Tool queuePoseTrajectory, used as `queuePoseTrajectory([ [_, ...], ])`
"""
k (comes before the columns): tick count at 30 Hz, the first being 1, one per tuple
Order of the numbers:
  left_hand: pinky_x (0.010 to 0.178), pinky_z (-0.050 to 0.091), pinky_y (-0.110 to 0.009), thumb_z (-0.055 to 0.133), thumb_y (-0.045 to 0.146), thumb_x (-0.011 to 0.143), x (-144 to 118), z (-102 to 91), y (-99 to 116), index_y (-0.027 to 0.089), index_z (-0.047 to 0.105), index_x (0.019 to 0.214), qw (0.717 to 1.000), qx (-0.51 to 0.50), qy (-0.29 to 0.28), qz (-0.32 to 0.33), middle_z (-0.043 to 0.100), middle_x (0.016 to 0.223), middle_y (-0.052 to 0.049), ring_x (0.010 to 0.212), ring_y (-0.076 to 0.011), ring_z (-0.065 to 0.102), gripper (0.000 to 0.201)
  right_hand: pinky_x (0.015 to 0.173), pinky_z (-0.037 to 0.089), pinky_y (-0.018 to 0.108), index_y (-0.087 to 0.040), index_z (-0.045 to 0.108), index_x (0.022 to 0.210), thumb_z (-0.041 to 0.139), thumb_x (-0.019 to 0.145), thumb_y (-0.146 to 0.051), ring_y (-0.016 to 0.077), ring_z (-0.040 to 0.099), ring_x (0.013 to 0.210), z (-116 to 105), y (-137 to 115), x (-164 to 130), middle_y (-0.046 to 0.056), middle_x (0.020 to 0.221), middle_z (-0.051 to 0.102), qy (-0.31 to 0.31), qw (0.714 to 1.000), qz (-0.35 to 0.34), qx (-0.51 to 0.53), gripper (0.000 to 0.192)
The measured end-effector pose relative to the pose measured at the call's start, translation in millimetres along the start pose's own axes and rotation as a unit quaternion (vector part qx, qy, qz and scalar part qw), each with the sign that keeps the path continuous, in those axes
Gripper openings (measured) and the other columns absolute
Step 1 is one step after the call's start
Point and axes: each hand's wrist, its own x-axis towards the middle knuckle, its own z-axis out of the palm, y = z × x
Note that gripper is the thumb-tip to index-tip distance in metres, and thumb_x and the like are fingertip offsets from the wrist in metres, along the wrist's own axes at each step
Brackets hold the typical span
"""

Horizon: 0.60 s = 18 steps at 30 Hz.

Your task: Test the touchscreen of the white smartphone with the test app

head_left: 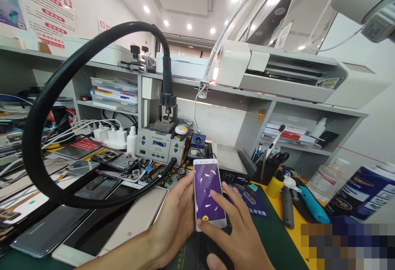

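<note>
A white smartphone (208, 192) with a lit purple screen stands tilted up in front of me. My left hand (174, 220) grips it along its left edge and back. My right hand (239, 229) lies over the phone's lower right side, with the thumb resting on the screen's bottom edge near a yellow icon and the fingers spread beside the right edge.
A thick black hose (40, 114) loops from a grey rework station (160, 144) across the left. Several phones and opened boards (120, 161) lie on the left of the bench. Tools and a pen holder (271, 165) stand to the right, with a bottle (327, 175) and a can (361, 192).
</note>
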Motion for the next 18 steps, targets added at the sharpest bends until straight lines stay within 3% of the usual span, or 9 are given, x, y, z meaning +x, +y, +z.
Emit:
queuePoseTrajectory([
  [5,0.109,0.039,-0.038,0.046,0.055,0.100,-0.9,0.5,-1.5,0.021,0.042,0.150,1.000,0.009,0.011,0.001,0.055,0.142,-0.006,0.134,-0.0278,0.045,0.060,0.102,0.038,0.073,-0.024,0.060,0.126,0.047,0.097,-0.035,0.0451,0.023,0.144,-0.7,-0.5,2.7,0.015,0.152,0.030,-0.012,1.000,-0.019,-0.012,0.034],
  [9,0.109,0.039,-0.039,0.046,0.053,0.100,-1.7,2.1,-4.3,0.019,0.038,0.152,1.000,0.014,0.012,-0.012,0.053,0.144,-0.007,0.135,-0.0289,0.044,0.063,0.106,0.031,0.073,-0.027,0.058,0.129,0.048,0.095,-0.031,0.0442,0.020,0.145,-1.9,-0.8,3.1,0.013,0.155,0.028,-0.007,1.000,-0.009,-0.005,0.035],
  [18,0.097,0.045,-0.034,0.041,0.051,0.103,-1.5,4.6,-9.6,0.018,0.040,0.151,0.999,0.014,-0.032,-0.017,0.057,0.138,-0.009,0.127,-0.0275,0.051,0.059,0.105,0.025,0.077,-0.025,0.054,0.135,0.045,0.095,-0.023,0.0456,0.015,0.147,-9.4,1.1,3.8,0.013,0.159,0.022,-0.021,0.999,0.028,0.001,0.041],
])
